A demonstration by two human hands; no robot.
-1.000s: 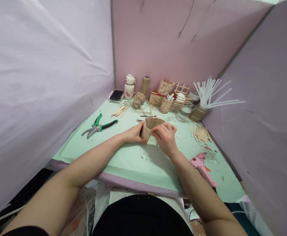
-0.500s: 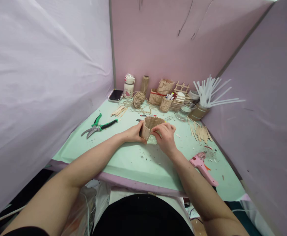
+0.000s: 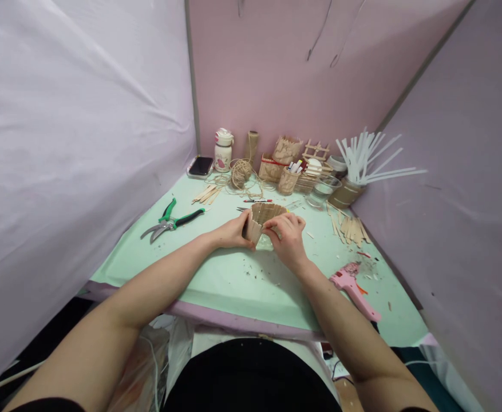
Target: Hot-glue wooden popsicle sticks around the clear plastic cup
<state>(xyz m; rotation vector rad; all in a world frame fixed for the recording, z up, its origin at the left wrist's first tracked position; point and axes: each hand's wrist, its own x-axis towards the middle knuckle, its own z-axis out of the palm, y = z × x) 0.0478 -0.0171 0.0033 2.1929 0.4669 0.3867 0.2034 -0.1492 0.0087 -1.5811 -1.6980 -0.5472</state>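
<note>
A cup made of wooden craft sticks (image 3: pixel 256 228) stands in the middle of the table, its open top facing up and its near side partly covered by my fingers. My left hand (image 3: pixel 236 231) grips it from the left, thumb at the lower front. At the cup's near right side, my right hand (image 3: pixel 285 233) is closed in a pinch; whatever lies between thumb and forefinger is too small to make out. Something clear and glassy (image 3: pixel 265 242) shows at the cup's lower front. Behind the cup lies a red and black pen (image 3: pixel 257 201).
Green-handled pruning shears (image 3: pixel 167 222) lie left, a pink glue gun (image 3: pixel 354 290) right. Craft sticks (image 3: pixel 354 230), a clear bowl (image 3: pixel 323 191) and white glue sticks in a holder (image 3: pixel 348 193) stand or lie right. Twine (image 3: pixel 241 173), a bottle (image 3: pixel 223 151) and a phone (image 3: pixel 201 166) sit at the back.
The view has shifted very slightly. Both hands keep nearly the same pose on the cup, with the right fingers still pinched at its near side.
</note>
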